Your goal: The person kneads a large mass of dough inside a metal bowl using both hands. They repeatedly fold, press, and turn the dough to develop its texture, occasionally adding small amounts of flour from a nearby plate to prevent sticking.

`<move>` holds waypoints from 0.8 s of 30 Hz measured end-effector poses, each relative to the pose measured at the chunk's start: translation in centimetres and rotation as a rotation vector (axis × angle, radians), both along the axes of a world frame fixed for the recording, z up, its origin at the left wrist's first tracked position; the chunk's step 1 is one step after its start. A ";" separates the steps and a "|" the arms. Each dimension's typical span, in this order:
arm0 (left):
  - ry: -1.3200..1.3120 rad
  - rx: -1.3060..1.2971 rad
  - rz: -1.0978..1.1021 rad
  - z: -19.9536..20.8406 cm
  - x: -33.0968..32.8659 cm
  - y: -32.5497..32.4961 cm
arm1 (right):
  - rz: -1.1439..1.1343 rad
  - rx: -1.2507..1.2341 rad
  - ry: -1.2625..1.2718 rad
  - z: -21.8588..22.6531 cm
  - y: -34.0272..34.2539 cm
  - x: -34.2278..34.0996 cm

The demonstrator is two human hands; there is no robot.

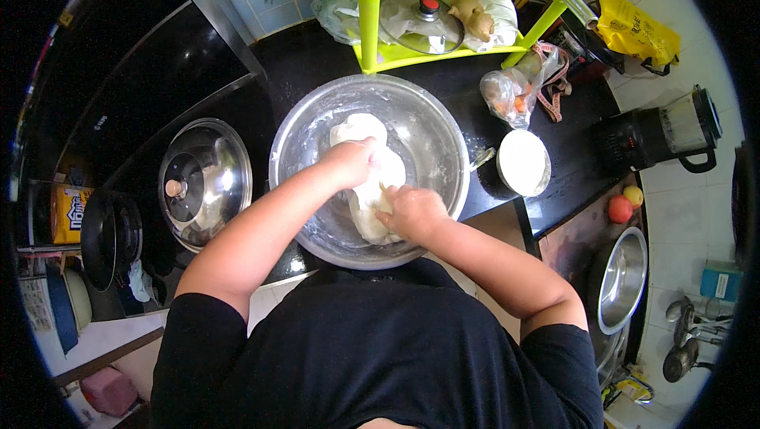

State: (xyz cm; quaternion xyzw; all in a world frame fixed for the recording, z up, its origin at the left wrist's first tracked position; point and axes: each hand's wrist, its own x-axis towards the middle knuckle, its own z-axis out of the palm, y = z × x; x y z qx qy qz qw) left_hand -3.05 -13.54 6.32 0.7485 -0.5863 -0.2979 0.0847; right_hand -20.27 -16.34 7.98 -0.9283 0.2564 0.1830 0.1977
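A large metal bowl point(441, 124) stands on the dark counter in front of me, its inside smeared with white flour. In it lies a long, lumpy piece of white dough point(366, 215), running from the far side of the bowl toward me. My left hand point(351, 163) is closed on the dough's upper middle part, the fingers curled over it. Lower and to the right, my right hand point(413, 212) grips the dough's near part, its fingertips partly hidden.
Right of the bowl stands a white mug point(523, 163), with a plastic bag of food point(511, 95) behind it. A green rack point(370, 17) rises at the back. At left sits a lidded pan point(207, 180); a blender point(661, 134) and a metal basin point(623, 280) are at right.
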 end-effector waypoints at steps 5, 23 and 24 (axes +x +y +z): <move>-0.245 0.137 -0.088 -2.1 -2.0 -1.4 | 0.221 0.059 0.060 -3.6 0.7 1.8; 0.535 -0.415 0.804 -6.6 4.8 3.7 | -0.634 0.693 -0.456 -3.6 -9.3 2.2; 0.768 -0.377 0.875 -8.6 5.0 2.9 | -0.659 0.640 -0.541 -6.2 -9.7 3.6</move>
